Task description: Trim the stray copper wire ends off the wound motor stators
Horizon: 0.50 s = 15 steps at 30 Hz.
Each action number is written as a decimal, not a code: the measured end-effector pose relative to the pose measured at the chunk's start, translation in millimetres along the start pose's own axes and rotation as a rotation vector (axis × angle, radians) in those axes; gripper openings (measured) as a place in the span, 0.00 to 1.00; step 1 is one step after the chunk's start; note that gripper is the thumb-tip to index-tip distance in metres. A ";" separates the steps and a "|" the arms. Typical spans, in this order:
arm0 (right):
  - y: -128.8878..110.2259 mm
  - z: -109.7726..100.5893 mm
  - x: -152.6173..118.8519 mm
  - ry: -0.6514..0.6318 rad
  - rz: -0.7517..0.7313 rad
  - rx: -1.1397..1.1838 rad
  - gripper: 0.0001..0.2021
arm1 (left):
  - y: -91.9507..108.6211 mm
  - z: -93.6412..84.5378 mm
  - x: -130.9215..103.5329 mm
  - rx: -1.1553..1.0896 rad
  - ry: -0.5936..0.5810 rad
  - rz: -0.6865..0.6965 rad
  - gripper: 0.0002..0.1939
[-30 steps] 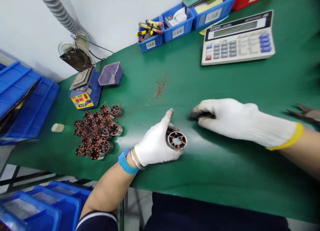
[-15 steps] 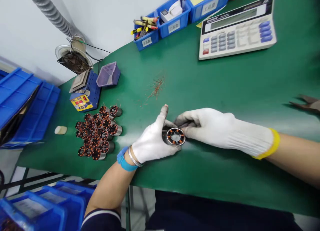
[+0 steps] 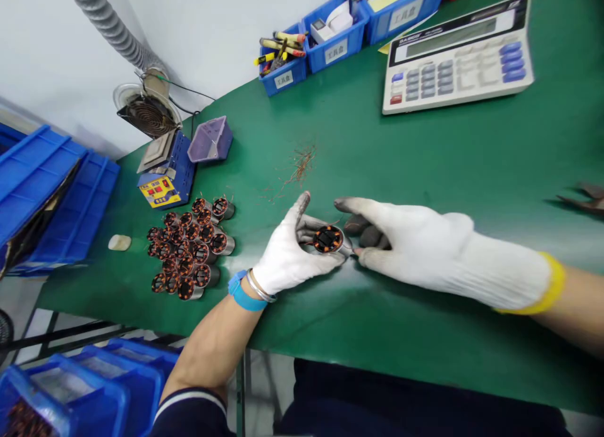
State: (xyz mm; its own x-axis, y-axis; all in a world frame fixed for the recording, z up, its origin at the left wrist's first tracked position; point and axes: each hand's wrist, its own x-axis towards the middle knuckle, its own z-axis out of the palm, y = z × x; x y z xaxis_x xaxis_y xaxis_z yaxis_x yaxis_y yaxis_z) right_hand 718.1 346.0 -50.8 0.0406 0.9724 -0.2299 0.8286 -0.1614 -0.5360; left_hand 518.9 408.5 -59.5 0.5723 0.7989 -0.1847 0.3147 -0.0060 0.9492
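Note:
My left hand [image 3: 290,254], in a white glove with darkened fingertips, grips a motor stator [image 3: 329,239]. The stator is a silvery metal cylinder with copper windings and dark slots at its near end, and it lies tilted toward me. My thumb sticks up away from it. Just right of the stator, my gloved right hand [image 3: 406,235] has its index finger and thumb spread apart. Its thumb tip is close to the stator's far end, where a thin wire seems to stick out; whether they touch I cannot tell.
Several similar stators [image 3: 191,248] stand grouped on the green table [image 3: 425,153] at left. Behind them are a blue yellow-fronted device [image 3: 167,175] and a purple tray [image 3: 211,140]. Wire scraps [image 3: 302,163], a calculator [image 3: 457,56], blue bins [image 3: 283,65] and pliers [image 3: 585,198] lie around.
The stator has tipped in my left hand, so its end looks different and more of its metal side shows. My right hand has drawn back rightward and its fingers have spread.

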 end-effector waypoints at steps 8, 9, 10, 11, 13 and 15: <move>7.3 -0.1 9.9 0.080 -0.032 0.483 0.34 | -0.2 8.4 -8.7 0.202 0.121 0.128 0.59; 11.4 -4.9 11.2 0.096 -0.061 0.581 0.35 | -2.7 8.6 -9.5 0.246 0.141 0.166 0.58; 14.6 -8.7 11.7 0.122 -0.085 0.620 0.36 | -5.4 8.6 -10.0 0.283 0.157 0.199 0.57; 16.4 -10.9 11.2 0.154 -0.103 0.581 0.36 | -8.1 8.3 -10.3 0.314 0.165 0.225 0.57; 16.3 -9.2 8.1 0.229 -0.166 0.325 0.36 | -12.4 7.6 -10.6 0.356 0.157 0.267 0.57; 13.6 -1.0 4.8 0.225 -0.326 0.020 0.30 | -14.5 6.9 -10.9 0.382 0.146 0.311 0.57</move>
State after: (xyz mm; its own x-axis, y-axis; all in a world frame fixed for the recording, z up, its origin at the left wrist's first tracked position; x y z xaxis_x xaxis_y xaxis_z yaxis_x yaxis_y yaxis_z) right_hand 730.1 348.7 -58.4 -0.0992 0.9855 0.1375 0.8074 0.1604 -0.5677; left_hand 513.3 395.8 -73.1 0.5796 0.8001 0.1547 0.4167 -0.4541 0.7875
